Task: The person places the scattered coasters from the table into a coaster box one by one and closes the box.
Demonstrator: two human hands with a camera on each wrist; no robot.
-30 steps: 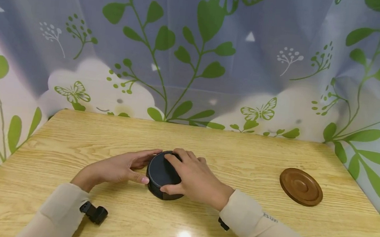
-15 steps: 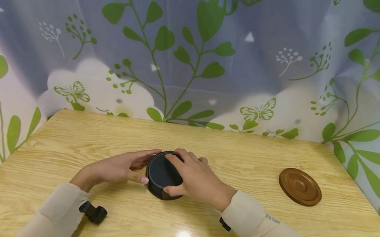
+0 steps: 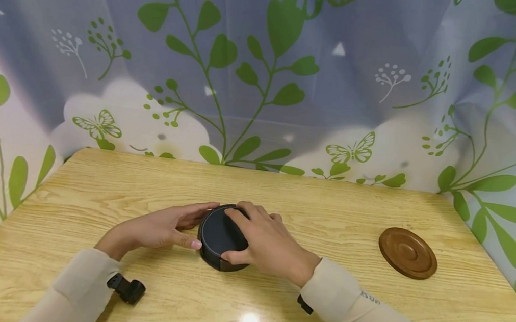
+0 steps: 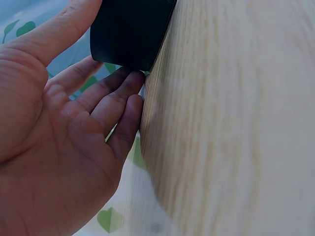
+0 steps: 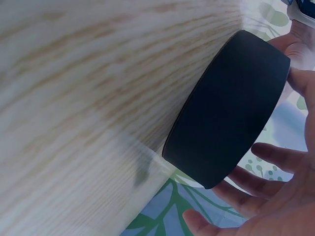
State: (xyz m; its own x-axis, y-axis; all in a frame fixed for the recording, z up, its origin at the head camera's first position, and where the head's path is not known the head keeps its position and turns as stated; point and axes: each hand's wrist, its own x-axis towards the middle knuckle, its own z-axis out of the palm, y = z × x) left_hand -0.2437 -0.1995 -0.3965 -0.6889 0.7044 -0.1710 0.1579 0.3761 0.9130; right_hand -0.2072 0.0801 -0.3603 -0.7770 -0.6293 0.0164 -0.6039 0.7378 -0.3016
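A round black leather-look coaster holder (image 3: pixel 224 232) with pale stitching round its flat top stands on the wooden table (image 3: pixel 172 302), between both hands. My left hand (image 3: pixel 159 231) is at its left side, thumb at the near side and loosely extended fingers toward the far side. From the right, my right hand (image 3: pixel 267 241) grips across it: the thumb is at the near rim, the index finger lies over the top and other fingers reach past the far edge. In the right wrist view the holder's smooth dark side wall (image 5: pixel 229 108) shows, with the right fingers (image 5: pixel 251 189) behind it.
A brown round wooden coaster (image 3: pixel 408 253) with grooved rings lies flat to the right, apart from both hands. Behind the table hangs a blue and white curtain (image 3: pixel 247 78) printed with green leaves and butterflies. Each wrist wears a black camera mount (image 3: pixel 127 288).
Over the last second the right thumb has shifted very slightly to the right along the near rim. The left hand and the coaster holder stay in place.
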